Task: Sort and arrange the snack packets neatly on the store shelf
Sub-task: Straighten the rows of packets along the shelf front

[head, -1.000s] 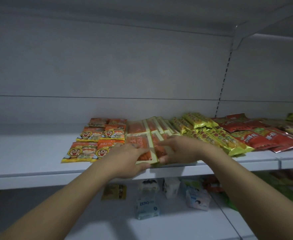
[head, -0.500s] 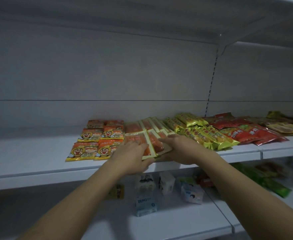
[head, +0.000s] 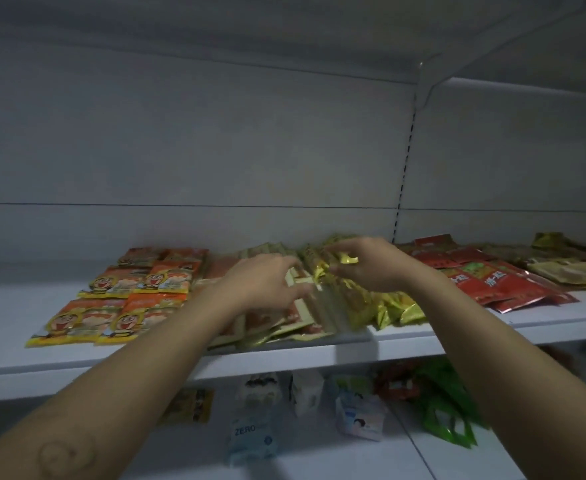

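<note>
Both hands are up at the shelf (head: 77, 367), mid-row. R hand (head: 371, 268): fingers curled, grip pinching a yellow packet (head: 348, 259) betw. thumb and fingertips, lifted just above the rest of the yellow pile (head: 393, 308), which lies fanned and overlapping toward the front edge. L hand (head: 267, 282): back of hand up, fingers fairly straight and spread, grip released, fingertips resting on the red-and-cream packets (head: 284, 322); this part is motion-blurred, so exact contact is hard to read. Those red-and-cream packets lie flat in a loose overlapping stack w/ front ends at or slightly over the shelf lip, touching the yellow pile on their right. Left of them, orange cartoon packets (head: 111, 315) sit flat, two side by side per row, rows running front to back, front pair near the lip. Right of the yellow pile, past the slotted upright (head: 405, 161), red packets (head: 492, 284) lie overlapping, w/ more yellowish packs (head: 568, 268) beyond, too dim to tell apart. Lower shelf (head: 319, 465) below: a ZERO pack (head: 250, 436), small boxes (head: 307, 391) and green bags (head: 447, 407), all blurry.
</note>
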`<state>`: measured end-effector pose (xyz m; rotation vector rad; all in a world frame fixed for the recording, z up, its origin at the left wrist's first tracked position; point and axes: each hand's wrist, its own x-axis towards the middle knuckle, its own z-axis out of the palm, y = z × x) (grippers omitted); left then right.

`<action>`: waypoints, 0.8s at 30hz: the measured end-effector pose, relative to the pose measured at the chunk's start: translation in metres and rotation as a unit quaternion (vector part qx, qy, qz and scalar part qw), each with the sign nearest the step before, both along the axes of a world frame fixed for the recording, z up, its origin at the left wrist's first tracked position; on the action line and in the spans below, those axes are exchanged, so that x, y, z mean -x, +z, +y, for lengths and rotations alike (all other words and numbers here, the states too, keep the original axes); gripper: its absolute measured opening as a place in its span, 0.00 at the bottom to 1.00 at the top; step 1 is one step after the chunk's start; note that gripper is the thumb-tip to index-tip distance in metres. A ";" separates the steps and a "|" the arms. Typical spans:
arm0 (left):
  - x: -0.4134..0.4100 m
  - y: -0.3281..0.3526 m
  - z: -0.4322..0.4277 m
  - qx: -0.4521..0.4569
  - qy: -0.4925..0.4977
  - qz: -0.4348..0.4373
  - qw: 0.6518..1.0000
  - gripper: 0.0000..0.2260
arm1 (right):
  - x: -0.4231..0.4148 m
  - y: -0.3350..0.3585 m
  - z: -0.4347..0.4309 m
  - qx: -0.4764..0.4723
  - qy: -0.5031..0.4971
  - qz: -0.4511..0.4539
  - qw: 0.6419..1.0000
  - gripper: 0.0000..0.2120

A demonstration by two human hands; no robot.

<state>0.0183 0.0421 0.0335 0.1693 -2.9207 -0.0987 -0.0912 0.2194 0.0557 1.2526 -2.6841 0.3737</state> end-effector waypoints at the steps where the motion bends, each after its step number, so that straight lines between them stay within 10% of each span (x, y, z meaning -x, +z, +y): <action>1: 0.014 0.002 0.004 -0.019 0.003 0.003 1.000 0.28 | 0.016 0.005 0.008 0.010 -0.010 0.006 1.000 0.24; 15: 0.193 0.015 0.028 -0.190 0.153 -0.085 0.966 0.18 | 0.208 0.002 0.048 0.045 -0.048 -0.170 0.983 0.23; 24: 0.235 -0.007 0.014 -0.359 0.229 -0.082 0.901 0.29 | 0.237 -0.014 0.012 0.005 -0.024 -0.341 0.940 0.23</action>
